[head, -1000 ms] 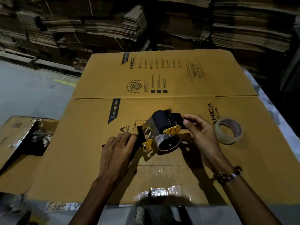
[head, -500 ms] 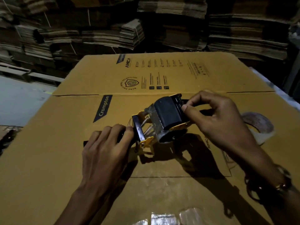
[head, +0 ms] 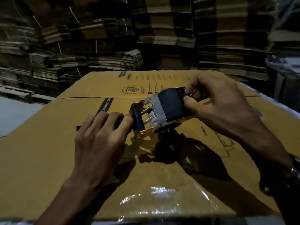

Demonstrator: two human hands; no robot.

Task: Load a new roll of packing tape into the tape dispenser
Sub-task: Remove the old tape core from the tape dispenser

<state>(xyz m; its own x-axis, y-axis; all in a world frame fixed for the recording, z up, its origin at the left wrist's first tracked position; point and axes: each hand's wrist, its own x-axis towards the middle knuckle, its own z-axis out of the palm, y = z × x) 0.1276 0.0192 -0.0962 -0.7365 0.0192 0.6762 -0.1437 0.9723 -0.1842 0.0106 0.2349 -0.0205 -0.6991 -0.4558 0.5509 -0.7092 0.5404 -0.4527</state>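
Observation:
A yellow and black tape dispenser [head: 160, 109] with two springs and a grey metal plate is held just above a flattened cardboard box [head: 48, 151]. My left hand [head: 100, 135] grips its black handle from the left. My right hand [head: 215, 108] pinches the dispenser's far right end between thumb and fingers. The tape roll is hidden behind my right hand and wrist.
Tall stacks of flattened cardboard [head: 146, 38] fill the background. Strips of shiny clear tape [head: 164, 200] are stuck near the box's front edge. Grey floor [head: 17, 114] shows at the left. A bracelet [head: 292, 174] is on my right wrist.
The view has moved closer and tilted up. Both hands lifted the dispenser up and to the right; my right hand now covers the tape roll that lay at the right.

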